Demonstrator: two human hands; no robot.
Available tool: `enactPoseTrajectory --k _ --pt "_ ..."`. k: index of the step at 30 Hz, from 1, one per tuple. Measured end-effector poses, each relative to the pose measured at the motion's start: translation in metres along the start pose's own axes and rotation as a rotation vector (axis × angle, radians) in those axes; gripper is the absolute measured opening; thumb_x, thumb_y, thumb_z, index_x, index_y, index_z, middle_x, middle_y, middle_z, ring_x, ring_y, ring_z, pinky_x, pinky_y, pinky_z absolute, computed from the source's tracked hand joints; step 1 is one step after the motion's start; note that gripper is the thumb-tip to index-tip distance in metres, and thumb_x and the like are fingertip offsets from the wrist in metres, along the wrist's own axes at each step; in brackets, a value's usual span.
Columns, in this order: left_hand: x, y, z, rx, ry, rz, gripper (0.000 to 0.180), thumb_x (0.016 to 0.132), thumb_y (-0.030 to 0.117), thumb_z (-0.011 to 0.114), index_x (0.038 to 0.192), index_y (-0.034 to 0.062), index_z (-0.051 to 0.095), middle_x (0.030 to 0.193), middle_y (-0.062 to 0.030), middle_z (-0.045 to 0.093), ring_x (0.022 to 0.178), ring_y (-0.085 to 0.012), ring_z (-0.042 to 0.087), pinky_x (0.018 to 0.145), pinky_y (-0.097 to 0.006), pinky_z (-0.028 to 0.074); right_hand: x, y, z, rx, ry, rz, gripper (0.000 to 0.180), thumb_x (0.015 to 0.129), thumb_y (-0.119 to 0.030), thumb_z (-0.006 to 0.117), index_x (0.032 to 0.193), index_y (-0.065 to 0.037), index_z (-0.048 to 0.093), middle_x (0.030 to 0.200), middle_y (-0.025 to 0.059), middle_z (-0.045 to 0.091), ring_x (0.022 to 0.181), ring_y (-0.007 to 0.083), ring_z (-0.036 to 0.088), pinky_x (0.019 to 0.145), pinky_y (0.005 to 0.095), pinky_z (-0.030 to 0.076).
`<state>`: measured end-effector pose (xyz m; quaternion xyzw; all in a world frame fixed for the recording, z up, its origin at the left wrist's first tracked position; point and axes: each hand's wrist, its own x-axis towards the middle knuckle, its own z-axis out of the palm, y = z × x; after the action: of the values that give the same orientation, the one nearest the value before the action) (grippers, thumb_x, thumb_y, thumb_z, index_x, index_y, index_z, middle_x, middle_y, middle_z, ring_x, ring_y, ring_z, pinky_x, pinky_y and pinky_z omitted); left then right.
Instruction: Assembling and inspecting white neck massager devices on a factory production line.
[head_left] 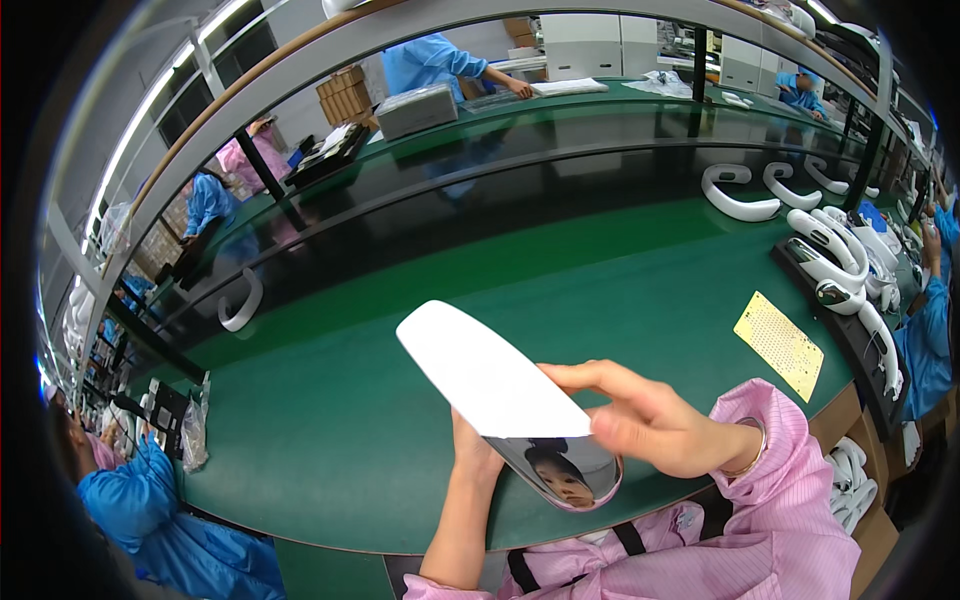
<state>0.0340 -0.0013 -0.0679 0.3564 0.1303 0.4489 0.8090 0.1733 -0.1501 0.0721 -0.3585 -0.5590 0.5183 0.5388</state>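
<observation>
A long, round-ended part (485,370) is held tilted over the green table in front of me. Most of its face is plain white, and its near end is a shiny, mirror-like surface that gives a reflection. My left hand (476,447) supports it from beneath, with the fingers hidden behind the part. My right hand (655,420) grips its right edge, thumb and forefinger at the border between the white area and the shiny end. I cannot tell whether the white face is a film or the part's own surface.
A yellow perforated sheet (780,345) lies on the green table (300,430) to the right. Beside it a black tray (880,390) holds white curved parts. More curved white pieces (740,195) rest on the dark conveyor (600,170). An open carton (875,490) stands lower right. Co-workers in blue sit on both sides.
</observation>
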Motion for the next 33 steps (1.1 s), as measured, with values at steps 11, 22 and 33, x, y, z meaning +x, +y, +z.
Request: enactPoseTrajectory --k 11,22,33 --pt "-0.017 0.036 0.021 0.398 -0.376 -0.044 0.076 0.086 0.058 0.048 0.138 0.0059 0.031 0.146 -0.0143 0.024 0.092 -0.0363 0.064 0.065 -0.036 0.059 -0.004 0.058 -0.107 -0.635 0.447 -0.468 0.037 0.068 0.006 0.062 0.102 -0.004 0.052 0.106 0.0089 0.053 0.113 0.0252 0.050 0.101 0.0418 0.036" --pt "-0.020 0.036 0.032 0.687 -0.076 0.111 0.071 0.055 0.020 0.087 0.115 0.0031 0.051 0.115 -0.0114 0.055 0.107 -0.0228 0.054 0.086 -0.035 0.046 -0.021 0.064 -0.099 -0.148 0.579 -0.160 0.043 0.066 0.002 0.065 0.105 -0.007 0.051 0.101 0.0051 0.051 0.104 0.0184 0.049 0.091 0.0334 0.038" --pt "-0.006 0.013 0.026 0.056 0.233 -0.362 0.065 0.092 0.063 0.028 0.106 0.0020 0.046 0.074 -0.0039 0.047 0.054 -0.0127 0.043 0.051 -0.028 0.039 -0.012 0.075 -0.095 0.475 0.455 0.300 0.045 0.097 -0.046 0.038 0.113 -0.005 0.043 0.091 0.0030 0.052 0.077 0.0119 0.054 0.068 0.0325 0.052"
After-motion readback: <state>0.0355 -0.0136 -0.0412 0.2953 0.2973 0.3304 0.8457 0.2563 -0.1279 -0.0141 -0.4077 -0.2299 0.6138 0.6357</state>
